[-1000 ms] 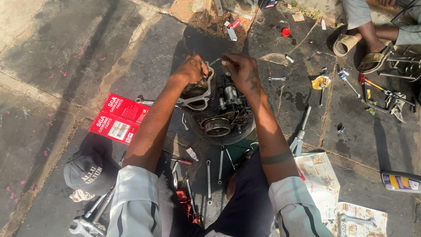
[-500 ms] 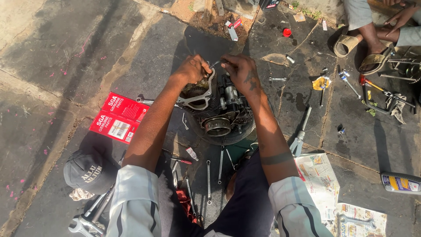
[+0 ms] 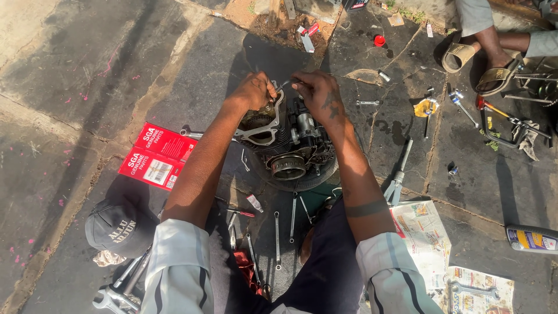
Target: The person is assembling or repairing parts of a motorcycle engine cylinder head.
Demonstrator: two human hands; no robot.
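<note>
Engine sitting on the stone floor at the centre, dark and greasy, round cover facing 6 o'clock. Left hand curling shut over the pale gasket at the engine's 11 o'clock edge. Right hand at 1 o'clock, fingers pressing together, pinching a thin metal tool between both hands. Wrenches lying at 6 o'clock, red boxes at 9 o'clock, black cap at 8 o'clock, newspaper at 4 o'clock.
</note>
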